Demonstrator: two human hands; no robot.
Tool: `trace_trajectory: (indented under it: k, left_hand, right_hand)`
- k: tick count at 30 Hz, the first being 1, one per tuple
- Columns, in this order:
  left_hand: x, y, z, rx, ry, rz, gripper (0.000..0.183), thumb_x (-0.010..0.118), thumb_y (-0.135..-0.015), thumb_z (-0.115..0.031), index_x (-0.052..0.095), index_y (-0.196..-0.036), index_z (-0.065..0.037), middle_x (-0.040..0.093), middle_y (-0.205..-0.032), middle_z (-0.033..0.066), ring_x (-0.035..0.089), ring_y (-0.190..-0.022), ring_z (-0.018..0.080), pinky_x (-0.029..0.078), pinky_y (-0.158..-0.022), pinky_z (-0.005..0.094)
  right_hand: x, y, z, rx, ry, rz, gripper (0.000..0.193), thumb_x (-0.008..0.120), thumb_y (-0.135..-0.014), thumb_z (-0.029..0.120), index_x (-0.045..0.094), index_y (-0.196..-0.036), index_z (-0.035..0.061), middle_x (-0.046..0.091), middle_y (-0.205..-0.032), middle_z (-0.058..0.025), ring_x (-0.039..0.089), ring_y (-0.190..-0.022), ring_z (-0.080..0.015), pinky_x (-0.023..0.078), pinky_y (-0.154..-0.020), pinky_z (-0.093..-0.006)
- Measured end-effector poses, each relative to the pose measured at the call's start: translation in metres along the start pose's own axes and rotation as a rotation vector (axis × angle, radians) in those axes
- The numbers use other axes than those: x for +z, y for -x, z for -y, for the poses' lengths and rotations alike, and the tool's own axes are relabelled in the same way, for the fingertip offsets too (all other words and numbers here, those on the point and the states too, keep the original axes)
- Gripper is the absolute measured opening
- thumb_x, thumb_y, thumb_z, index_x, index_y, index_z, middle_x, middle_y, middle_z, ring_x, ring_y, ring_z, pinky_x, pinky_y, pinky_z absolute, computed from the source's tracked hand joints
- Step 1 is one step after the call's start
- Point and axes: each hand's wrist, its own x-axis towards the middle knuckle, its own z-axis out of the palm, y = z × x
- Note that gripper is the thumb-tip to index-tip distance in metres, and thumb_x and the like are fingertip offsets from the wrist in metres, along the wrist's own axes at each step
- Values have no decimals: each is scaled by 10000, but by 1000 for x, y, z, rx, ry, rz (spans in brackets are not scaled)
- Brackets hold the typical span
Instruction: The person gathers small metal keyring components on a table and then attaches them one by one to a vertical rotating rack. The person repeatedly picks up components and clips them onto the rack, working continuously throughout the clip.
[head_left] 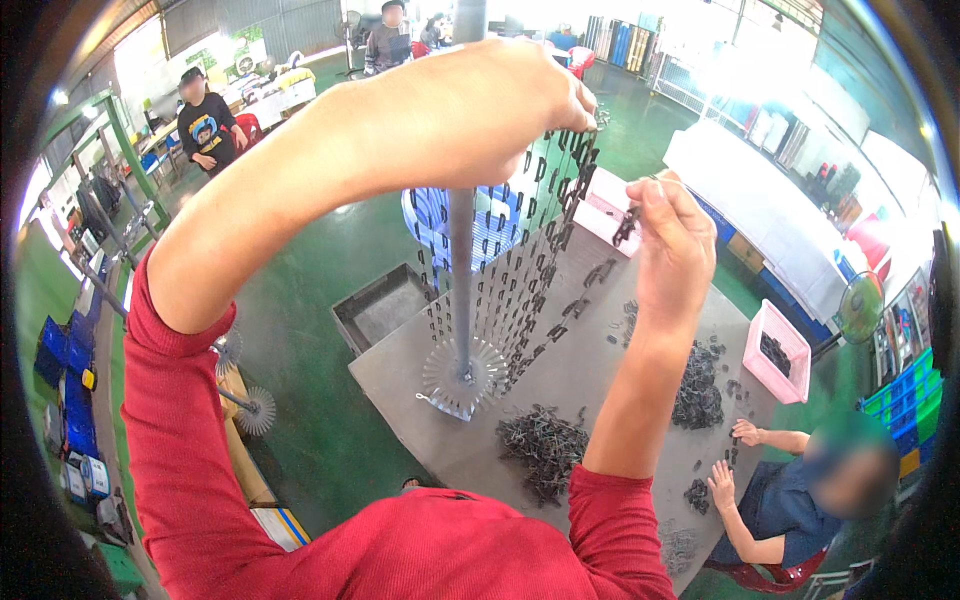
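In front of me a grey upright pole [461,270] carries many hanging rows of small dark clip-like pieces [540,285]. A clear, spoked disc [440,378] surrounds the pole low down. My left hand [500,105] reaches high across the pole, its fingers bent closed at the top of the rows on the right; what they pinch is too small to make out. Lower and to the right, my right hand [675,240] is raised with thumb and fingers pressed together on a small dark piece [626,228]. Below lies a heap of dark pieces [540,455].
The grey table [415,410] bears another dark heap [697,395]. A pink basket [778,350] and a pink tray [603,205] stand at its right and far sides. A seated co-worker [790,510] handles pieces at right. A grey bin [385,305] stands at left.
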Motion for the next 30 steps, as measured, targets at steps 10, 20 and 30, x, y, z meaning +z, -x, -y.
trace_trajectory:
  k: [10, 20, 30]
  left_hand:
    - [-8, 12, 14, 84, 123, -29, 458, 581, -705, 84, 576, -1152, -17, 591, -1204, 140, 507, -1186, 337, 415, -996, 420]
    - [-11, 0, -2, 47, -8, 21, 397, 595, -751, -9, 598, -1148, -5, 602, -1156, 182, 565, -1066, 360, 425, -954, 421]
    - [-17, 1, 6, 50, 222, 124, 458, 499, -688, 96, 553, -1143, 117, 581, -1164, 245, 586, -1050, 353, 479, -916, 351]
  right_hand:
    - [22, -5, 10, -88, 278, -111, 146, 692, -811, 85, 701, -887, -39, 553, -724, -10, 459, -659, -72, 354, -591, -232]
    - [48, -12, 0, -179, 277, -120, 114, 679, -821, 73, 688, -866, -32, 539, -699, -12, 455, -631, -75, 341, -557, -232]
    - [-11, -7, 4, 148, -130, 65, 161, 674, -820, 148, 696, -791, -9, 606, -796, -18, 512, -803, -97, 377, -776, -245]
